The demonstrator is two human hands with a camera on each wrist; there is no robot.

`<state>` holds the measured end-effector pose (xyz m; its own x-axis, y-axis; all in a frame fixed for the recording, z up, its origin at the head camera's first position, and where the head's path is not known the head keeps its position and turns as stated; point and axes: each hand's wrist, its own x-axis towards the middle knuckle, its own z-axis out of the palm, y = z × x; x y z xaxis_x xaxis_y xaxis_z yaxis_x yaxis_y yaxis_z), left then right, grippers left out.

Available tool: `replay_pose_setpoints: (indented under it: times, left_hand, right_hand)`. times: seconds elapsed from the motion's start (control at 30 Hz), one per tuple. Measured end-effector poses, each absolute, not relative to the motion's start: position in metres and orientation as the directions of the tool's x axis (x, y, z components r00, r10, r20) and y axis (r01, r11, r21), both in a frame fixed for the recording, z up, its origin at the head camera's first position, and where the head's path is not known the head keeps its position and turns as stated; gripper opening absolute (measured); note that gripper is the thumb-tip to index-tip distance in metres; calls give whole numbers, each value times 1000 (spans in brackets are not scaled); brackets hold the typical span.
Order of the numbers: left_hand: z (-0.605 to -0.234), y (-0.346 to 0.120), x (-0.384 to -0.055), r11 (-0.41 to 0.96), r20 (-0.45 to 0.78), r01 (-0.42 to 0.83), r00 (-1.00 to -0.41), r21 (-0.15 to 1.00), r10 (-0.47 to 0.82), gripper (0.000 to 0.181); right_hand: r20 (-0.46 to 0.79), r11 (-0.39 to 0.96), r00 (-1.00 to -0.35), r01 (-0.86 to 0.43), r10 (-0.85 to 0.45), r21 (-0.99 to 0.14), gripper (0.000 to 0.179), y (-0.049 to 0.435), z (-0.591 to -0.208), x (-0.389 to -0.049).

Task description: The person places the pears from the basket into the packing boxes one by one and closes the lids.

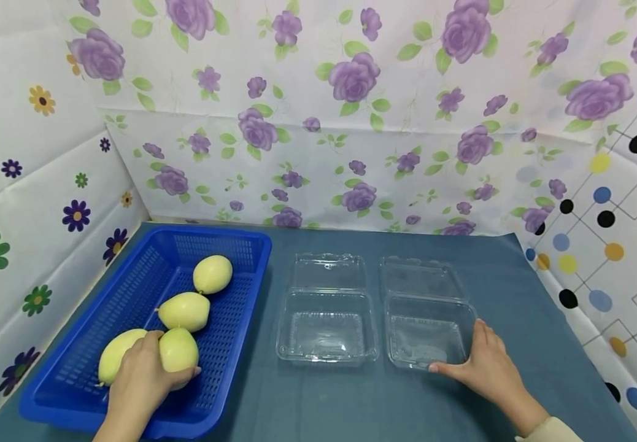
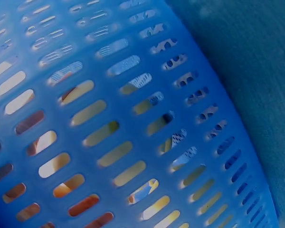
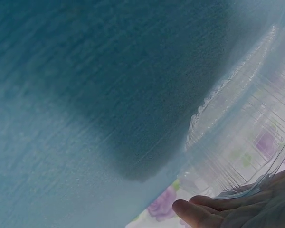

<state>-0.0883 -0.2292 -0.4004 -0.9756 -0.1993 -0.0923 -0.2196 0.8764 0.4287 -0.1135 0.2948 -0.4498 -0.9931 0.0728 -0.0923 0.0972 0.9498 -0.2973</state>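
Observation:
My left hand (image 1: 142,371) reaches into the blue plastic basket (image 1: 260,270) and grips a small pale yellow-green melon (image 1: 179,348), thumb on its near right side and fingers at its left. Another melon (image 1: 119,356) lies partly behind that hand; two more, a middle melon (image 1: 185,311) and a far melon (image 1: 213,274), sit farther back. The left wrist view shows mostly the slotted basket wall (image 2: 99,109), which hides the hand. At the near right corner of the right clear container (image 1: 429,337), my right hand (image 1: 486,365) holds its edge, thumb at the front rim and fingers (image 3: 199,213) along the side.
A second clear hinged container (image 1: 326,331) stands with its lid raised back between the basket and the right container. Teal cloth (image 1: 318,405) covers the table. Flowered sheeting (image 1: 318,159) rises behind, with patterned sheets at both sides.

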Motion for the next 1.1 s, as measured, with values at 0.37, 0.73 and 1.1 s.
replay_pose_setpoints:
  times: [0.37,0.73,1.1]
  left_hand:
    - [-397,-225,-86,866,-27,-194,-978,460,-205,94]
    - [-387,-217,-86,839,7,-164,-981,519,-196,98]
    - [-377,-208,-84,842,90,-106,-979,528,-180,93]
  right_hand:
    - [-121,950,-990,108,75,-292,139,294,-447,-114]
    - [-128,947,-989,113,78,-300,139,295,-448,-113]
    - [-119,946,-990,110,77,-306,139,295,-449,-113]
